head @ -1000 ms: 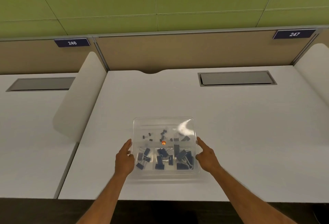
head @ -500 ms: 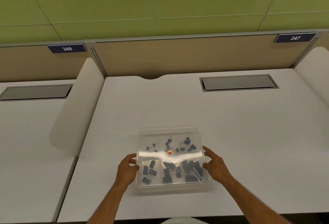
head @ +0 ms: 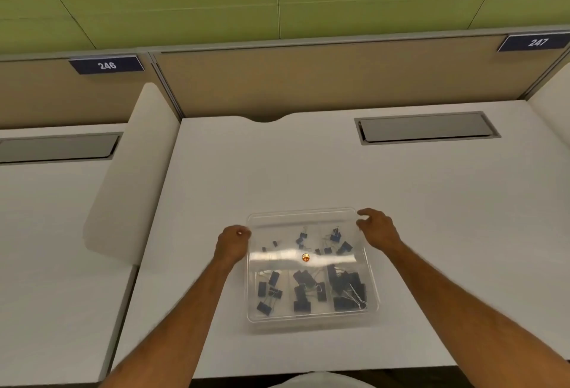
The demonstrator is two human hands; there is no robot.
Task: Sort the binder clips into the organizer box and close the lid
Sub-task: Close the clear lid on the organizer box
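A clear plastic organizer box [head: 311, 316] lies flat on the white desk with its transparent lid down over it. Several dark blue binder clips [head: 347, 290] show through the lid, small ones in the far compartments, larger ones in the near ones. A small orange sticker [head: 305, 257] marks the lid's middle. My left hand [head: 233, 244] is curled against the box's far left edge. My right hand [head: 376, 228] grips the far right corner with bent fingers.
The white desk [head: 431, 233] has a grey cable hatch [head: 427, 127] at the back right. A white divider panel [head: 129, 177] stands to the left, a beige partition behind. The desk's front edge is close below the box.
Both hands slid from the near sides of the box up to its far corners. The head camera moved closer over the desk.
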